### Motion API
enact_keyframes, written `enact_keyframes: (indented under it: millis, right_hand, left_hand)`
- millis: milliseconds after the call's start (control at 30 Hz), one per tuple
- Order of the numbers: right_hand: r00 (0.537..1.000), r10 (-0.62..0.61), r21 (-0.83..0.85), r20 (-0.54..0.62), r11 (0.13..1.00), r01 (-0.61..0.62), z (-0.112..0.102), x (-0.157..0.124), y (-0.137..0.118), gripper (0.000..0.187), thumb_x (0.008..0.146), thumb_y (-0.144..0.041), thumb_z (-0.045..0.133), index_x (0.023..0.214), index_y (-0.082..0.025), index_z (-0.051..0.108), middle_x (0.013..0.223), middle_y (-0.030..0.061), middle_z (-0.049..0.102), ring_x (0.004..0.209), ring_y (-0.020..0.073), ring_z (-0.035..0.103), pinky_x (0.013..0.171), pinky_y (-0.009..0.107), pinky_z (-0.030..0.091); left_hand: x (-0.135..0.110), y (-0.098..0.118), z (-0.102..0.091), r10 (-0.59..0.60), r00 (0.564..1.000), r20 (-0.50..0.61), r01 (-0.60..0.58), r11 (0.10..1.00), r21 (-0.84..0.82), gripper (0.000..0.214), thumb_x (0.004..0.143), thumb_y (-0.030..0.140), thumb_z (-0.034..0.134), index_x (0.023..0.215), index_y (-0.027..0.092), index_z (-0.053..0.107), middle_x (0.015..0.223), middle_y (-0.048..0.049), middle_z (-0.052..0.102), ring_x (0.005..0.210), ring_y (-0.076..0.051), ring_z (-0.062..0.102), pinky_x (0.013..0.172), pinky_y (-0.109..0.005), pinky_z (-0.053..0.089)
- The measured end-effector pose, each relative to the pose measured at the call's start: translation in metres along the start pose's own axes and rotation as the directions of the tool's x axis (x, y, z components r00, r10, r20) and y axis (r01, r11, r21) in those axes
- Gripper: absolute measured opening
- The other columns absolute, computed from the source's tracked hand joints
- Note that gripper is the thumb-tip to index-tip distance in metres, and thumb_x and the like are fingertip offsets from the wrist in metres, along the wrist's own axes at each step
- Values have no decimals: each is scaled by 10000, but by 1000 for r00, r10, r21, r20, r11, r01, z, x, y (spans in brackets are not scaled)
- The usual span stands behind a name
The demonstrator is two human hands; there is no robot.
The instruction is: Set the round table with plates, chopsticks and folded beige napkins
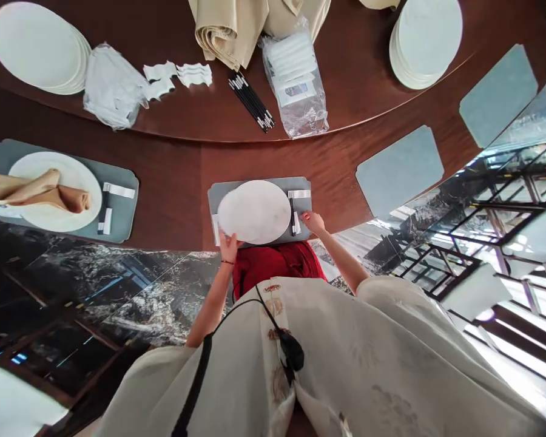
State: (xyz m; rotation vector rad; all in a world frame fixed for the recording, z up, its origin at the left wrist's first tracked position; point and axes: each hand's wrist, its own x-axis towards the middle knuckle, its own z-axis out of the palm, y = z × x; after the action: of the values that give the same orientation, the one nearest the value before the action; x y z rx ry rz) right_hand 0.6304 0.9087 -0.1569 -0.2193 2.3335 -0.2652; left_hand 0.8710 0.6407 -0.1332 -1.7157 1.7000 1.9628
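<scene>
My left hand (pixel 229 247) grips the near rim of a round white plate (pixel 255 212), which is tilted slightly and lies over a grey placemat (pixel 218 197). My right hand (pixel 313 223) rests at the mat's right edge, holding nothing, just beside a black-handled utensil on a white paper strip (pixel 293 213). Another white strip (pixel 215 229) shows at the mat's left edge, partly hidden by the plate. Below the mat, a red cloth (pixel 277 267) lies between my forearms.
A dark wooden table (pixel 173 194) bears another setting with a plate and tan napkin (pixel 40 194). Beyond stand white plate stacks (pixel 36 48), beige cloth (pixel 227 30), bagged white items (pixel 293 82), black sticks (pixel 251 101) and bare grey mats (pixel 399 170). A glossy black floor (pixel 118 303) lies below.
</scene>
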Motion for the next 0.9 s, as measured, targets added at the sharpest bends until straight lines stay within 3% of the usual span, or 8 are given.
enact_keyframes:
  millis: [167, 300, 400, 467, 600, 733, 800, 900]
  right_hand:
    - [988, -149, 80, -43, 985, 153, -28, 15, 12, 238, 938, -310, 514, 1018, -193, 705, 1031, 61, 746, 914, 171, 680, 813, 248, 505]
    - [966, -252, 141, -56, 956, 257, -52, 28, 5, 255, 950, -311, 495, 1027, -183, 702, 1015, 70, 747, 922, 177, 682, 837, 267, 519]
    - [935, -347, 162, -71, 921, 354, -71, 38, -23, 237, 942, -298, 504, 994, -177, 701, 962, 63, 746, 885, 175, 684, 813, 265, 523]
    - [882, -464, 176, -80, 864, 471, -91, 49, -54, 226, 940, -311, 518, 958, -179, 700, 918, 52, 742, 852, 168, 684, 804, 264, 526]
    - [695, -695, 238, -183, 655, 717, -152, 93, -146, 325, 978, -437, 480, 1043, -189, 679, 909, 35, 721, 833, 150, 682, 823, 272, 540]
    - [576, -714, 126, -398, 579, 806, -223, 165, -261, 513, 1035, -532, 301, 1215, -161, 606, 990, 45, 673, 984, 163, 665, 948, 349, 515]
    - [573, -708, 28, -413, 619, 785, -247, 203, -313, 493, 1029, -532, 365, 1199, -140, 609, 1017, 59, 660, 1061, 187, 639, 1028, 409, 472]
    - [676, -633, -69, -378, 747, 661, -262, 252, -370, 430, 992, -494, 515, 1158, -114, 629, 1035, 92, 658, 1130, 233, 608, 1081, 481, 420]
  left_hand:
    - [-5, -26, 63, -72, 997, 33, 75, 992, -105, 647, 950, 383, 557, 1464, 195, 214, 1271, -190, 631, 1024, -253, 708, 813, -416, 644]
    - [-1, -29, 81, -54, 995, -82, 45, 993, -109, 631, 954, 344, 554, 1460, 201, 206, 1313, -209, 602, 1063, -257, 691, 800, -418, 632]
    - [0, -21, 82, -94, 979, -181, 99, 995, 17, 562, 938, 342, 553, 1397, 157, 286, 1217, -204, 649, 943, -246, 717, 757, -384, 607]
    - [-1, -15, 78, -106, 970, -220, 148, 971, 186, 512, 897, 371, 600, 1298, 131, 391, 1049, -173, 701, 826, -250, 724, 746, -372, 577]
    - [1, -4, 61, -58, 971, -231, 172, 842, 511, 354, 832, 469, 632, 990, 168, 532, 840, -126, 708, 893, -297, 706, 843, -379, 516]
    - [8, -3, 37, -70, 979, -193, 183, 726, 663, 409, 822, 607, 553, 706, 218, 500, 826, -125, 696, 933, -318, 687, 842, -385, 502]
    - [7, -8, 25, -58, 975, -216, 190, 727, 660, 455, 866, 629, 443, 660, 226, 487, 778, -111, 684, 901, -308, 694, 807, -376, 510]
    - [-4, -21, 7, -24, 965, -262, 178, 794, 581, 477, 905, 610, 320, 670, 237, 502, 740, -83, 686, 825, -271, 709, 767, -354, 525]
